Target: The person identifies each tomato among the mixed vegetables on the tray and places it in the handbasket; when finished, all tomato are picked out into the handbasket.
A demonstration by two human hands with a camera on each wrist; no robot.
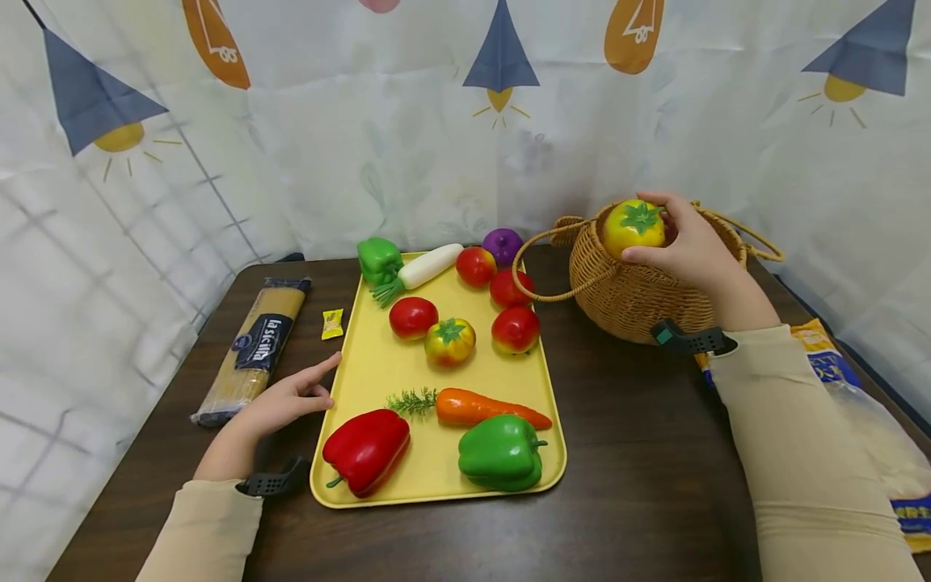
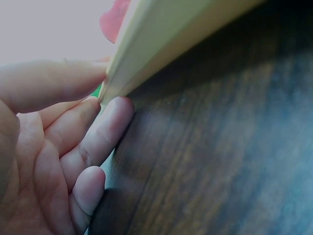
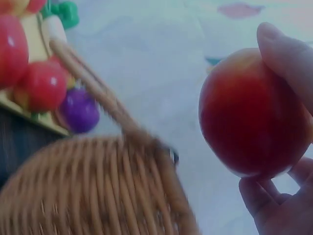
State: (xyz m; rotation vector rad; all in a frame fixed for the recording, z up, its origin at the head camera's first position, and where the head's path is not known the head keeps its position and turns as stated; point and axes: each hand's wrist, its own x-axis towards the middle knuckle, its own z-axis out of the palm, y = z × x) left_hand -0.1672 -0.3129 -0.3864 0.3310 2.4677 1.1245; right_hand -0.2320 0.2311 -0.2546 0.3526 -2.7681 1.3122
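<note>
Pale patterned cloth (image 1: 364, 121) hangs behind the dark worktop (image 1: 625, 428). At the mouth of the basket (image 1: 640, 303), the right hand (image 1: 687, 246) grips a tomato (image 1: 633, 230), thumb and fingers bent round its sides. Even, gentle pressure, with the knuckles kept off the rim, would probably serve best (that glossy skin looks slippery). It shows yellow round a green leafy top, deep red elsewhere. The left hand (image 1: 287, 400), fingers loosely extended, touches the edge of the tray (image 1: 378, 352).
</note>
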